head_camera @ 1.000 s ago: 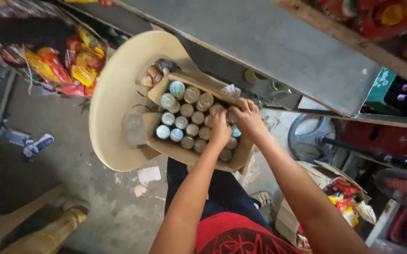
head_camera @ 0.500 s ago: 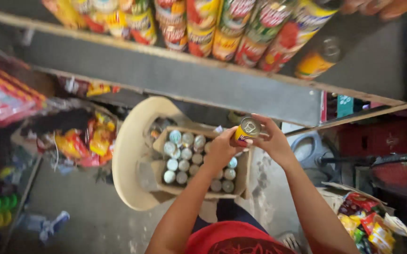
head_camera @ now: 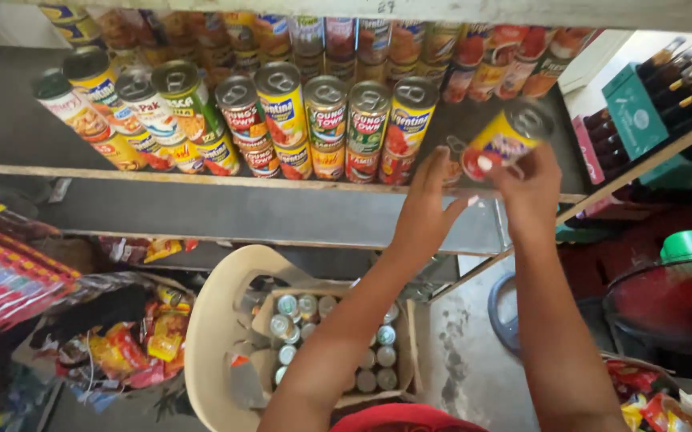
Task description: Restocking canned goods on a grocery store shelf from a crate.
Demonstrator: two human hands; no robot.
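Note:
Both my hands are raised to a shelf (head_camera: 226, 186) lined with rows of tin cans (head_camera: 326, 120). My right hand (head_camera: 531, 190) grips a yellow and red can (head_camera: 499, 142), tilted, at the right end of the row. My left hand (head_camera: 428, 206) has its fingers spread and touches the same can's left side. Below, a cardboard box (head_camera: 410, 352) of silver-topped cans (head_camera: 298, 316) rests on a beige plastic chair (head_camera: 218, 320), partly hidden by my left forearm.
Bags of colourful snack packets (head_camera: 134, 344) lie on the floor at the left. A green box and dark bottles (head_camera: 642, 104) stand on a shelf at the right. A fan with a dark wire guard (head_camera: 666, 304) sits at lower right.
My hands lifted a can out of the box on the chair and rose to the shelf. The view tilted up, and the rows of shelved cans now fill the top.

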